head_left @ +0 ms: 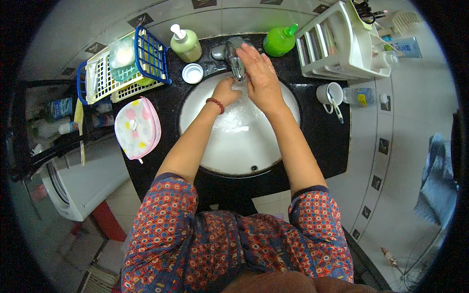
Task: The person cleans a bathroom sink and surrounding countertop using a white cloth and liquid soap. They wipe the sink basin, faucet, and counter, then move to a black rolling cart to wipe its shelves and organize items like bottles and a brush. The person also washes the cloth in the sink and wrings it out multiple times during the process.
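A metal faucet [237,68] stands at the far rim of a round white sink [234,151], with water splashing in the bowl below it. My right hand [262,84] is raised along the faucet's right side, wet, its fingers stretched out and holding nothing. Whether its fingertips touch the faucet I cannot tell. Low under the spout is my left hand [226,93], with a dark red bead bracelet [215,104] on the wrist. Its fingers point toward the running water and are partly hidden by the spout and the splash.
Behind the sink stand a pale pump bottle [186,45], a white round lid [192,73] and a green bottle [280,40]. Baskets [154,56] and a spotted pouch [137,128] lie left. A white rack [337,46] and a mug [328,94] with a toothbrush are right.
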`<action>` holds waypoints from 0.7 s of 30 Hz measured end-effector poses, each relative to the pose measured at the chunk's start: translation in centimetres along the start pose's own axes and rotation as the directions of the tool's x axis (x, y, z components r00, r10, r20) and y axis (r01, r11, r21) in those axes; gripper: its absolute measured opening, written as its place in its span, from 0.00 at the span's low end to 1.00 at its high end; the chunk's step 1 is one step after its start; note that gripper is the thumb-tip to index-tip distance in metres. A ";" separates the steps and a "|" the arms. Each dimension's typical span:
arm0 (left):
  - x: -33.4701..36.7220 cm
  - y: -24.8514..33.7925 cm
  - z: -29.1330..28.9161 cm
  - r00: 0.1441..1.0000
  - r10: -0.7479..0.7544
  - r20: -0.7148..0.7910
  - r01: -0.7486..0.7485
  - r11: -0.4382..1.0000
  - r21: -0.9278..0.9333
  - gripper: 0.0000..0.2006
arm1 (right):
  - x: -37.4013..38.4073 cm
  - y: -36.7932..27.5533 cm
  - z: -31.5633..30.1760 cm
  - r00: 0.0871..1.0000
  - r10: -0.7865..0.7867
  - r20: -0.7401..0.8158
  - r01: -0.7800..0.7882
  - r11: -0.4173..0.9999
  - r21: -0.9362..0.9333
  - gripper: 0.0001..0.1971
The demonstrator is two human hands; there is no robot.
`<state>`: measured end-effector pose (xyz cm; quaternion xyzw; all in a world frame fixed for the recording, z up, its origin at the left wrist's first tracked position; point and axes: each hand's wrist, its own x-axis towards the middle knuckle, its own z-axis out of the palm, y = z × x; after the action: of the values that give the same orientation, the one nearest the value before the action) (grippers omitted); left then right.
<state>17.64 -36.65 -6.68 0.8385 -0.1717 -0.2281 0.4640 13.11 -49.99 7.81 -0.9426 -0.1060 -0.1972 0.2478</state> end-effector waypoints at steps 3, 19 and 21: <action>-1.8 -1.5 -1.0 0.994 0.092 -0.059 -0.098 0.990 -0.103 0.17 | -2.5 0.4 1.0 0.998 0.055 0.003 -0.055 0.997 0.056 0.29; -9.9 2.0 -3.6 0.898 -0.022 0.439 0.088 0.987 -0.131 0.18 | -14.7 -6.1 5.7 0.545 0.143 0.826 -0.443 -0.788 0.428 0.41; -9.5 -0.3 -3.1 0.857 0.025 0.515 0.220 0.885 -0.410 0.15 | -15.6 -6.6 6.4 0.559 0.188 0.808 -0.457 -0.743 0.489 0.31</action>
<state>11.38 -29.54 -3.37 0.6245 -0.1851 -0.4976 0.5728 -0.83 -42.65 -1.05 -0.1934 0.2183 0.2099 0.9332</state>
